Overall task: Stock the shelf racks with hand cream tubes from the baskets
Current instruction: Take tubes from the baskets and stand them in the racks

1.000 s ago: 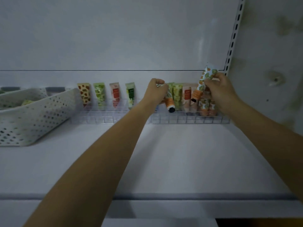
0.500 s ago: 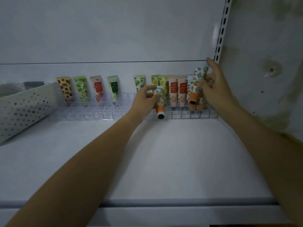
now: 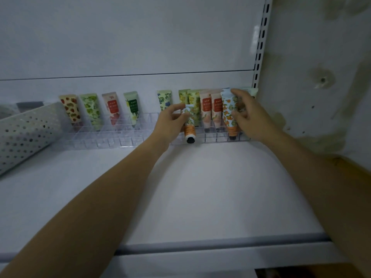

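Observation:
A clear plastic rack (image 3: 112, 140) runs along the back of the white shelf (image 3: 200, 193), with several hand cream tubes standing cap-down in it. My left hand (image 3: 170, 122) grips an orange-patterned tube (image 3: 189, 125), cap down, just in front of the rack's middle. My right hand (image 3: 251, 115) rests with spread fingers on another orange-patterned tube (image 3: 228, 115) that stands in a slot near the rack's right end. Two peach tubes (image 3: 211, 111) stand between the hands.
A white perforated basket (image 3: 26, 135) lies tilted at the left edge of the shelf. A slotted metal upright (image 3: 260, 43) and a stained wall (image 3: 321, 81) bound the right side. The rack's left half holds only a few spaced tubes.
My right hand has lowered its orange tube into a slot at the right end and its fingers have loosened. My left hand has drifted slightly down, still holding its tube.

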Action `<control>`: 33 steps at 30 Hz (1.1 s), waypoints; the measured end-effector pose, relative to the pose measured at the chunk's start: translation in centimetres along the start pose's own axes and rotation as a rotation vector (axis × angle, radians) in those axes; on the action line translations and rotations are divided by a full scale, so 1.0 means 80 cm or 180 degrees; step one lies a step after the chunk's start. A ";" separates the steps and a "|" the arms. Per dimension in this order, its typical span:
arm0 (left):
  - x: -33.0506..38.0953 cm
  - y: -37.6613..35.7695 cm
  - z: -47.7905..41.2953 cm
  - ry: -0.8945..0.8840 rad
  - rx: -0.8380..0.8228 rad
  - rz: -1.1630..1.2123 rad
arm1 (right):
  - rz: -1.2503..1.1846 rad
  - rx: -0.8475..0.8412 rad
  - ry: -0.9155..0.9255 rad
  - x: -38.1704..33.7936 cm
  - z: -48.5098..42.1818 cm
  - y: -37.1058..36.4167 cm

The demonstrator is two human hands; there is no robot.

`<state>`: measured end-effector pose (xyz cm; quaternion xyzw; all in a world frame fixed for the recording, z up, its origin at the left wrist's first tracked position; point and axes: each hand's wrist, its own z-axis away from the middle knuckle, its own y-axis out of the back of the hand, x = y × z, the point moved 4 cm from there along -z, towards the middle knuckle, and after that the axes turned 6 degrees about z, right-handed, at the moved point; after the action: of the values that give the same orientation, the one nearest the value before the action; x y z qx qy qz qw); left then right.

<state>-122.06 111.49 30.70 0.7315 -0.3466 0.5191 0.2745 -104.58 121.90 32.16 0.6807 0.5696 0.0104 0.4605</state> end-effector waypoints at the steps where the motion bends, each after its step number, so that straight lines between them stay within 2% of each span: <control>1: 0.001 0.000 0.000 0.0001 0.0000 0.0035 | 0.0177 0.0080 0.0016 -0.001 0.000 0.000; 5: 0.006 0.002 0.003 0.0025 0.0001 0.0197 | 0.0950 0.0635 0.0016 -0.016 0.006 0.009; 7: 0.007 0.004 0.004 0.0022 -0.0013 0.0247 | 0.0817 0.0891 0.0144 -0.037 0.012 0.013; 9: 0.010 0.005 0.006 0.0020 -0.0030 0.0319 | 0.0126 0.0602 0.0072 -0.056 0.012 0.004; 13: 0.012 0.003 0.014 0.0028 -0.0138 0.0479 | -0.1042 -0.0539 -0.0513 -0.079 0.021 -0.040; 16: 0.012 -0.001 0.020 0.0028 -0.0292 0.0458 | -0.1480 -0.0770 -0.0727 -0.077 0.025 -0.053; 19: 0.017 -0.003 0.023 -0.0066 -0.0394 0.0435 | -0.1607 -0.0778 -0.0921 -0.070 0.024 -0.048; 22: 0.017 0.001 0.020 -0.0329 -0.0382 0.0014 | -0.1483 -0.0397 -0.0880 -0.066 0.020 -0.028; 27: 0.002 0.001 0.023 -0.0963 -0.0696 -0.1919 | -0.1469 0.0718 -0.0864 -0.049 0.016 0.015; 29: -0.004 -0.004 0.026 -0.1142 -0.0905 -0.2381 | -0.1217 0.1042 -0.0895 -0.036 0.017 0.024; 33: -0.008 -0.007 0.026 -0.1222 -0.1047 -0.2655 | -0.0952 0.1086 -0.1114 -0.009 0.019 0.025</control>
<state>-120.57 110.45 29.39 0.8375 -0.1457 0.1588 0.5022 -102.49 120.57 32.91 0.6482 0.5691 -0.2713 0.4271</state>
